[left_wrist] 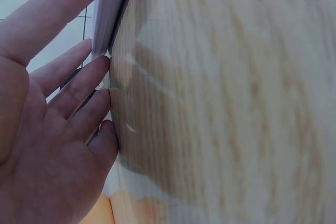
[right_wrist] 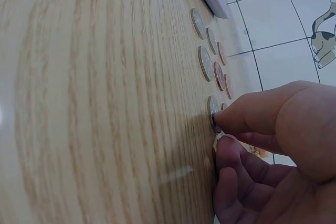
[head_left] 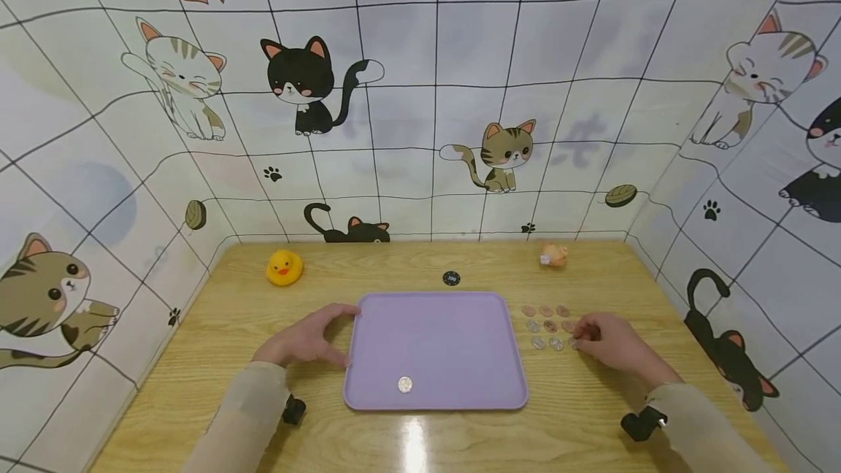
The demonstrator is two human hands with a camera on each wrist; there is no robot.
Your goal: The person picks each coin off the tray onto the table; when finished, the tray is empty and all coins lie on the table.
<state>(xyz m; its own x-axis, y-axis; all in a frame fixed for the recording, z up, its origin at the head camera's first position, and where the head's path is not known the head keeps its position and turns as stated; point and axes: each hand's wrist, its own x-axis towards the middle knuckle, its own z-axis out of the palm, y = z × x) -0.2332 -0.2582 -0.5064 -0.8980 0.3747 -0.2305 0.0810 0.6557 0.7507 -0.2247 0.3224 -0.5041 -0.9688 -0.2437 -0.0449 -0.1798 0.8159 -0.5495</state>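
Note:
A lilac tray [head_left: 434,349] lies on the wooden table with one silver coin [head_left: 404,385] near its front left part. My left hand [head_left: 309,338] is at the tray's left side, thumb and fingers spread, fingertips right at the rim. To the right of the tray, several copper coins [head_left: 546,311] and silver coins [head_left: 555,344] lie flat in three rows. At the near right corner of these rows, my right hand [head_left: 611,341] pinches a silver coin [right_wrist: 212,109] between thumb and fingers, low at the tabletop. The other fingers of this hand are curled [right_wrist: 247,182].
Behind the tray lies a black poker chip [head_left: 451,279]. A yellow rubber duck [head_left: 285,268] sits at the back left, and a small orange-pink toy [head_left: 553,255] at the back right. Cat-printed curtains [head_left: 407,93] enclose the table's back and sides.

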